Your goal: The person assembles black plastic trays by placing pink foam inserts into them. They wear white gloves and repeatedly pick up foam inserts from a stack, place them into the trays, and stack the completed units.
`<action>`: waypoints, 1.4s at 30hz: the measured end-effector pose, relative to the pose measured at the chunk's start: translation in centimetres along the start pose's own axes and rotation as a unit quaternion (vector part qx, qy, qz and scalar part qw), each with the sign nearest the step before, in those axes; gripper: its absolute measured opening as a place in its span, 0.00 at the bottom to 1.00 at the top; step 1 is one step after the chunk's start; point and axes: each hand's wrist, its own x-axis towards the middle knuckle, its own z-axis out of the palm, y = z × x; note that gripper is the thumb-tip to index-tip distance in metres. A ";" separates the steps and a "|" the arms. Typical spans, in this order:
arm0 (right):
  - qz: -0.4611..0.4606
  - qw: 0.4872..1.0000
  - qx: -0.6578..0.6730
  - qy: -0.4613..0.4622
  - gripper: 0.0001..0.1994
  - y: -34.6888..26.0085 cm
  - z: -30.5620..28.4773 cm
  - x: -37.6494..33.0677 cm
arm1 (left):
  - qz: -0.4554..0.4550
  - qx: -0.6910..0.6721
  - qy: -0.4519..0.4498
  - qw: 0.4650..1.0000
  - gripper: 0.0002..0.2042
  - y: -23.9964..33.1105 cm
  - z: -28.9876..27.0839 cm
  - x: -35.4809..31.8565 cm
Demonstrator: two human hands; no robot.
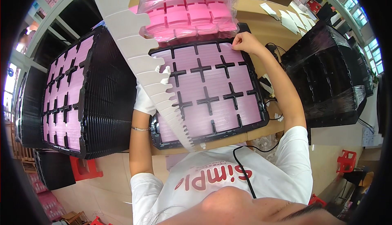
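Black rectangular plastic tray w/ cross-shaped dividers (262, 106) lies on brown cardboard (254, 14), thin pink foam (216, 80) inside. Bare R hand (246, 44) at tray's far right corner: thumb & finger pressed tog., can't tell if foam's pinched. White-gloved L hand (143, 101) by tray's left edge, partly hidden, grip can't be told. Pale toothed strip (131, 39) crosses over tray's left part. Clear-bagged pink foam pads (183, 14) just beyond tray; tall black tray stack (107, 96) to its left.

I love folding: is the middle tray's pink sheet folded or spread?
Spread: the sheet lies across the tray, black crosses showing through.
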 end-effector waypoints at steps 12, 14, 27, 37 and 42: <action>-0.081 0.978 0.113 0.155 0.21 1.8 1.8 -0.8 | 0.028 0.032 0.013 0.999 0.21 -0.4 0.2 0.0; -0.079 0.978 0.080 0.177 0.25 0.9 2.1 -1.8 | 0.023 0.076 0.006 0.997 0.22 0.3 0.0 0.1; -0.151 0.913 -0.088 0.369 0.16 0.5 3.3 -3.9 | 0.048 0.272 -0.014 0.961 0.24 -0.2 -0.2 1.1; -0.285 0.910 -0.107 0.281 0.11 0.5 2.8 -4.3 | 0.028 0.213 -0.004 0.977 0.18 -1.7 0.1 3.4; -0.206 0.946 -0.170 0.184 0.22 -1.6 4.8 -6.6 | 0.034 0.259 -0.034 0.965 0.23 -1.5 0.7 2.9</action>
